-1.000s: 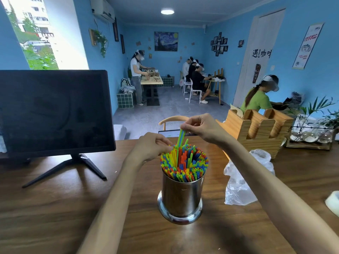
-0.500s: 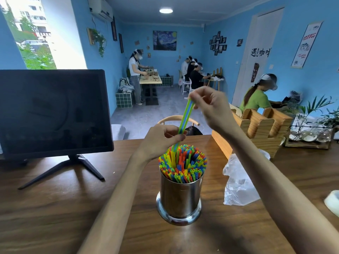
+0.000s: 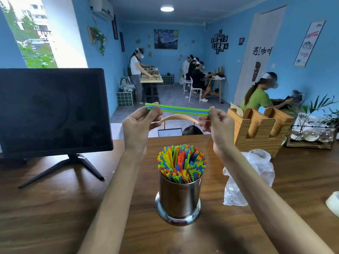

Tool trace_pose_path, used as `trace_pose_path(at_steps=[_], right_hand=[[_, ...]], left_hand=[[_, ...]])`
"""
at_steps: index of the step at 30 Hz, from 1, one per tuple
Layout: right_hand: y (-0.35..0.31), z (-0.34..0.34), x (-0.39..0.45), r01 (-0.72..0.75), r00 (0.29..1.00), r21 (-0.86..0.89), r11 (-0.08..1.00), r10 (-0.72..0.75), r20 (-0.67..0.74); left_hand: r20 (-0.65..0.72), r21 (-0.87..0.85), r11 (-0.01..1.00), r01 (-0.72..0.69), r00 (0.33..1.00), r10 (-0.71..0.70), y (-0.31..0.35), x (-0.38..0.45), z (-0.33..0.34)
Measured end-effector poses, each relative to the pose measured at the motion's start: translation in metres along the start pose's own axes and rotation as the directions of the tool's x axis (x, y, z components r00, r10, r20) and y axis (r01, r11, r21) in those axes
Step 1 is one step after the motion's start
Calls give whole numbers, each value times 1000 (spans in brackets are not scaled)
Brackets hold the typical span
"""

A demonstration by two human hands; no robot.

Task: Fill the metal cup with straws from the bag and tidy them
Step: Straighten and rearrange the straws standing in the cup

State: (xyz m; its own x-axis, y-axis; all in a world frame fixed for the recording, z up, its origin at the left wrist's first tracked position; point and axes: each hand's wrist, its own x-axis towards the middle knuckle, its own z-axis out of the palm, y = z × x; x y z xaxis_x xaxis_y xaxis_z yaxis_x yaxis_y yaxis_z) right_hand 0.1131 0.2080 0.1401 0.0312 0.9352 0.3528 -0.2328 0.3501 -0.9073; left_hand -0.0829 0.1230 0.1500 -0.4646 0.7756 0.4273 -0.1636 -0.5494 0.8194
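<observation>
A shiny metal cup stands on the wooden table in front of me, packed with upright coloured straws. Above it I hold a few green and blue straws level, out of the cup. My left hand pinches their left end and my right hand pinches their right end. A crumpled clear plastic bag lies on the table just right of the cup, below my right forearm.
A black monitor on a stand fills the left of the table. A wooden holder stands at the back right with glassware and plants beyond it. A white object sits at the right edge. People work at tables farther back.
My right hand pulled the green and blue straws up out of the cup. They turned from upright to level, and my left hand rose from the cup's top to take their other end.
</observation>
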Motion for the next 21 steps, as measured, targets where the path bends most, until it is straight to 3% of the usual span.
trace_pose_path(at_steps=[3, 7, 13, 15, 17, 19, 21], right_hand=[[20, 3, -13, -32, 998, -43, 999, 35, 57], [34, 3, -28, -18, 986, -263, 965, 60, 153], [28, -3, -43, 263, 881, -550, 792, 34, 472], [18, -5, -44, 332, 838, -559, 759, 35, 545], [9, -5, -44, 348, 811, -492, 798, 7, 584], [0, -2, -46, 317, 792, -385, 867, -18, 610], [-4, 2, -49, 349, 775, -356, 867, -54, 629]], left_hand=[[-52, -83, 996, 15, 998, -20, -4, -1, 7], [-101, -77, 997, 0, 995, -8, -5, -3, 14], [-26, 59, 984, -167, 985, 169, 12, 4, 14], [26, 118, 964, -237, 971, 236, 20, 5, 15], [108, 165, 947, -275, 960, 259, 26, 5, 17], [184, 212, 938, -275, 954, 238, 27, 3, 18], [230, 250, 935, -252, 953, 195, 26, 0, 18]])
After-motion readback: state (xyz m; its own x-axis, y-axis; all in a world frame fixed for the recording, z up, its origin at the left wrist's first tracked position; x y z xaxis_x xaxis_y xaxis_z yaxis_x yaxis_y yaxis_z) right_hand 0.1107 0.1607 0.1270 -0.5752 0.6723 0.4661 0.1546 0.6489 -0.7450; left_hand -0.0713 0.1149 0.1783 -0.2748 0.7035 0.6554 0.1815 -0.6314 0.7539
